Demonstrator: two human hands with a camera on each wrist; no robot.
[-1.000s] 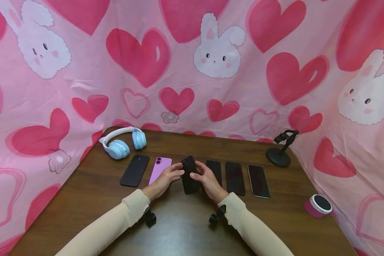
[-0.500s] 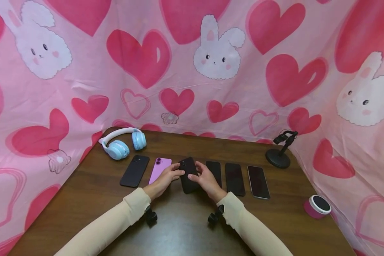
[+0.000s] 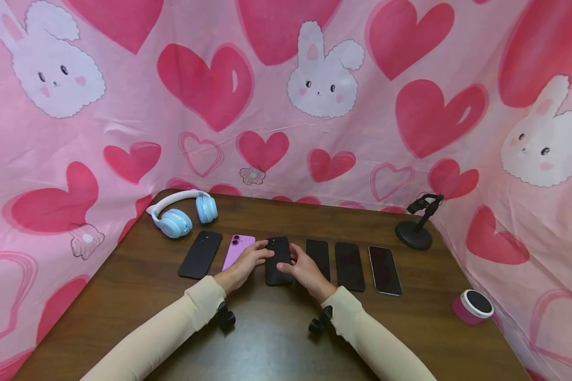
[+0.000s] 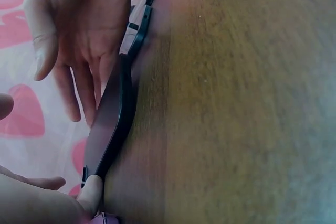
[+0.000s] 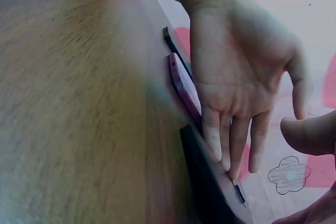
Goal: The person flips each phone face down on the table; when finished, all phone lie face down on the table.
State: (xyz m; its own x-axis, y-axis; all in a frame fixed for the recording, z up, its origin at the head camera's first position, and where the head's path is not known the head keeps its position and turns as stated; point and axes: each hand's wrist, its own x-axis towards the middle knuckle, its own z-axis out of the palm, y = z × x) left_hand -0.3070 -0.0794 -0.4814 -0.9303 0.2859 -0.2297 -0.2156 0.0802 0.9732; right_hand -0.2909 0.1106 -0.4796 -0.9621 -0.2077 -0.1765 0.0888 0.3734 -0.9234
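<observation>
A black smartphone (image 3: 278,267) lies at the middle of the row, its rear cameras facing up, with a hand on either side. The left hand (image 3: 249,262) has its fairly straight fingertips at the phone's upper left edge. Beside the right edge is the right hand (image 3: 310,271), its thumb reaching over the phone's back. In the left wrist view, the phone (image 4: 113,129) sits close along the tabletop, a left fingertip at its near end. The right wrist view has the left hand (image 5: 236,66) with extended fingers over the phone, and the right thumb (image 5: 310,135) raised off it.
To the left lie a lilac phone (image 3: 238,251) and a black phone (image 3: 201,254); to the right, several dark phones, including one with a silver rim (image 3: 385,270). Blue headphones (image 3: 175,222), a black stand (image 3: 414,234) and a pink-white round object (image 3: 473,307) stand near the wooden table's (image 3: 267,338) edges.
The black phone has come down and straightened from a tilt to line up with the row, shifting slightly left. Both hands have followed it; the right thumb has slid left.
</observation>
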